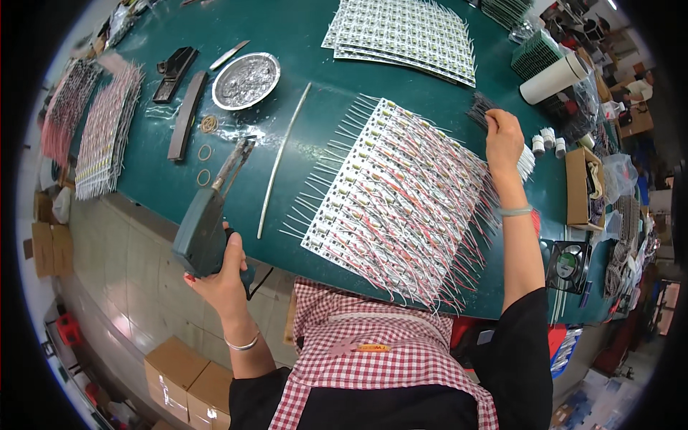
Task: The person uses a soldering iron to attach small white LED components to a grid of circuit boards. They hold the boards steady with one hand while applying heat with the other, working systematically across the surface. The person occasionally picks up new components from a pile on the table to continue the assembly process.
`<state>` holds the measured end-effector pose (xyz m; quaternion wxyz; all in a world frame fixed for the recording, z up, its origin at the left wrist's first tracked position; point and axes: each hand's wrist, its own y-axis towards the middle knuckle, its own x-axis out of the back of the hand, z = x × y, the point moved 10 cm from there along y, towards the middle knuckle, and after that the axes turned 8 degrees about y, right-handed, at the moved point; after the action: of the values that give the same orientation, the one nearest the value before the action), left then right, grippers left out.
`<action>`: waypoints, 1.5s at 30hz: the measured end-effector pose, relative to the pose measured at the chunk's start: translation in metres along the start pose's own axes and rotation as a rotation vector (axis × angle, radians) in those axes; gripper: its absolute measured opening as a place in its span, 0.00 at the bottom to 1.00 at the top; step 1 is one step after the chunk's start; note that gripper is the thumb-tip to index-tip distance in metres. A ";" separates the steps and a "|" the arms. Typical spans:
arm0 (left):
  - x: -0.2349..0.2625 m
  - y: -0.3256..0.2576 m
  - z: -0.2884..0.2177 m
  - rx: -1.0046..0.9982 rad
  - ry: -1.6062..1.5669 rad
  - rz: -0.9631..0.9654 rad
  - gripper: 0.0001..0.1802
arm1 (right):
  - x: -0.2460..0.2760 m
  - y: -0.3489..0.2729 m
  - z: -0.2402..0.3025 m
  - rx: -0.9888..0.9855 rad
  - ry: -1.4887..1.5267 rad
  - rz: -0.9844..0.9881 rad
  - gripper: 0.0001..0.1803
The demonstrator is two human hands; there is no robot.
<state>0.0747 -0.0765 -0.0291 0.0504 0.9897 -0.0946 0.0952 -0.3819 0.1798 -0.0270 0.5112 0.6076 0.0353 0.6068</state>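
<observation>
My left hand (223, 276) is closed round the handle of a dark green soldering gun (199, 231). Its metal tip points up and right over the table's near-left part. On the right, my right hand (505, 140) pinches at the end of a bundle of short black wires (481, 109); how many are in the fingers is too small to tell. Between my hands lies a panel of white circuit boards (358, 168), thickly covered with red and white wires, with bare white wire ends sticking out on its left. White wires (527, 165) lie partly behind my right wrist.
A metal bowl (216, 92) of silvery scraps stands at the far left, near a knife (229, 54), a dark bar (188, 115) and rubber bands (204, 153). A thin white rod (285, 158) lies beside the panel. More board panels (401, 36) lie behind. A small fan (568, 265) is at right.
</observation>
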 end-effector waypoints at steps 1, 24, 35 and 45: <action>0.000 -0.002 0.004 0.009 0.007 0.019 0.13 | 0.005 0.000 0.005 0.004 -0.002 -0.004 0.02; 0.020 -0.087 0.047 0.256 -0.090 0.288 0.17 | 0.004 -0.132 0.266 0.129 0.582 0.412 0.11; 0.016 -0.092 0.044 0.178 0.083 0.333 0.10 | 0.009 -0.135 0.275 0.157 0.531 0.377 0.14; 0.003 -0.087 0.031 0.016 0.140 0.405 0.09 | 0.008 -0.137 0.275 0.148 0.545 0.393 0.15</action>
<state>0.1002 0.0046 -0.0659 0.0289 0.9418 -0.2871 0.1728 -0.0879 0.0914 -0.0414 0.3107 0.4537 0.0967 0.8296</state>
